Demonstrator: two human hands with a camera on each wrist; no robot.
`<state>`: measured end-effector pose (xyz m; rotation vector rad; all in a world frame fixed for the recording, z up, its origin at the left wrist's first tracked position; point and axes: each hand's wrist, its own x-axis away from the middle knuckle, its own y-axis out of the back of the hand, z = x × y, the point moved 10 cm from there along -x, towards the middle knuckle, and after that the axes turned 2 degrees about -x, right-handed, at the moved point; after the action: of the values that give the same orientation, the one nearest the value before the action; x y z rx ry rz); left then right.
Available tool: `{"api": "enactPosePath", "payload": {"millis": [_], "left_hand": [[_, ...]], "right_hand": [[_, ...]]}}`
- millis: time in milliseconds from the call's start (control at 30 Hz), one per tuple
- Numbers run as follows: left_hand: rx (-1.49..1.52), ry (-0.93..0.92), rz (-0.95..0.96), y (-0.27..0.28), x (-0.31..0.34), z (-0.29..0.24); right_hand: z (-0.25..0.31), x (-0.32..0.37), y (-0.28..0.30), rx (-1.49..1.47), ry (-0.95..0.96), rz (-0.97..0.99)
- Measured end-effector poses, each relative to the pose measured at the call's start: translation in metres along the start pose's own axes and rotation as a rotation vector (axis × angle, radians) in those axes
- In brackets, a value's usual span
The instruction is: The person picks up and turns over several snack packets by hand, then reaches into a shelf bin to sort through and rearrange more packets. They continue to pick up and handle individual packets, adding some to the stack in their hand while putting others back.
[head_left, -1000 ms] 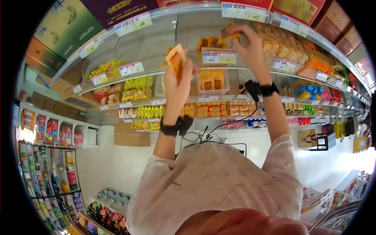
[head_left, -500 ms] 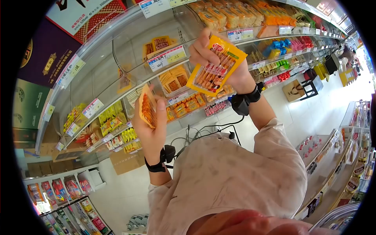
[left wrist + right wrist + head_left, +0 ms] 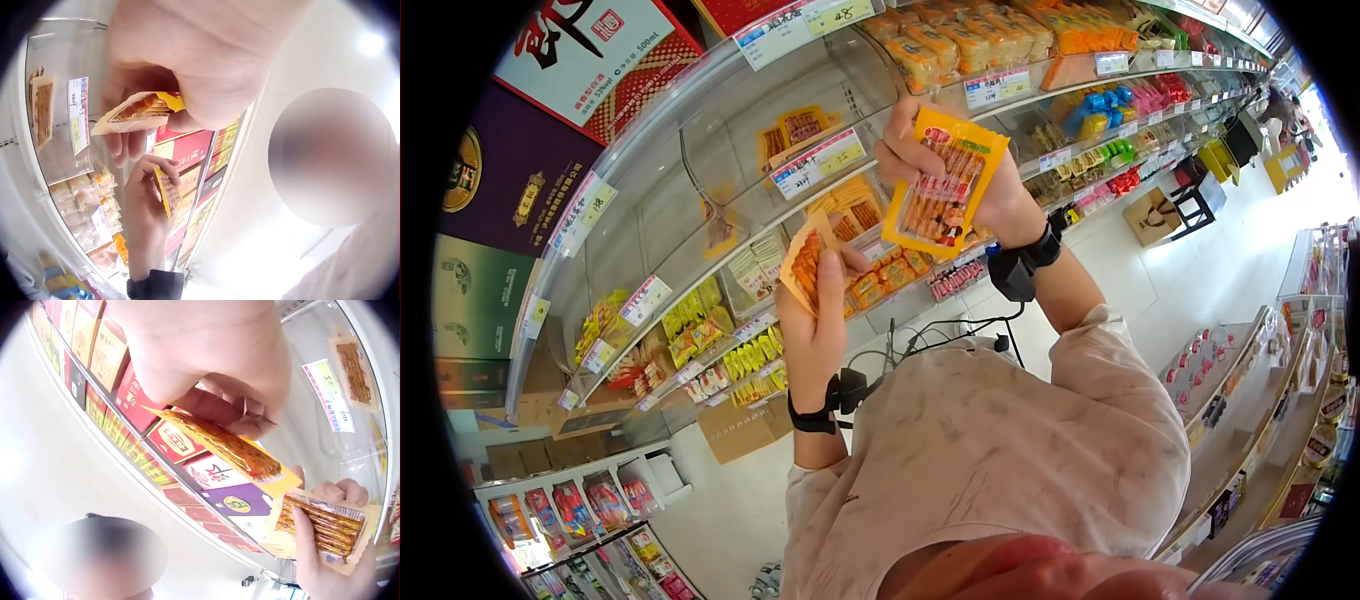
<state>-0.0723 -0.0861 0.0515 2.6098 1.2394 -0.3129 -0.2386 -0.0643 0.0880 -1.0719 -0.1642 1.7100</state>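
Note:
My right hand (image 3: 1008,207) grips a flat yellow snack packet (image 3: 948,185), whose printed front with brown sticks faces up in the head view. In the right wrist view, the clear back of this yellow packet (image 3: 228,450) shows glossy reddish-brown strips. To the left and a little lower, my left hand (image 3: 815,325) pinches a second snack packet (image 3: 805,265) between thumb and fingers. Its clear side with brown strips (image 3: 325,525) is turned toward the right wrist camera. The two packets are held close together before the shelf.
Similar packets (image 3: 803,125) lie in a clear shelf bin behind a price tag (image 3: 820,165). Packed buns or cakes (image 3: 960,45) fill the bin to the right. Boxes (image 3: 515,190) stand on the upper shelf at left. Black cables (image 3: 930,330) hang before the shirt.
My right hand has brought the yellow packet from the shelf bin down toward me, its front turned up. The left hand has moved right, nearer to it. The head view has turned.

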Motion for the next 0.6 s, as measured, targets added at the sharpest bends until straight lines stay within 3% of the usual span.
{"api": "enactPosePath", "payload": {"millis": [133,167,267,300,367,500,600], "left_hand": [[0.341,0.135,-0.011,-0.006,-0.006,0.014],[0.443,0.323,-0.112,-0.003,0.003,0.023],[0.553,0.22,-0.005,-0.009,-0.009,0.031],[0.584,0.264,0.018,-0.009,-0.009,0.041],[0.651,0.355,0.087,-0.015,-0.004,0.056],[0.833,0.338,-0.094,-0.018,0.002,0.044],[0.434,0.197,-0.004,-0.007,0.0,0.036]], "right_hand": [[-0.009,0.008,0.006,0.343,-0.16,-0.23],[-0.008,0.008,0.0,0.384,-0.194,-0.232],[-0.018,0.009,-0.008,0.618,-0.269,-0.226],[-0.02,0.009,-0.011,0.674,-0.276,-0.228],[-0.025,0.012,-0.005,0.784,-0.217,-0.247],[-0.02,0.006,-0.017,1.235,-0.088,-0.286],[-0.031,0.005,-0.021,1.216,-0.099,-0.292]]}}
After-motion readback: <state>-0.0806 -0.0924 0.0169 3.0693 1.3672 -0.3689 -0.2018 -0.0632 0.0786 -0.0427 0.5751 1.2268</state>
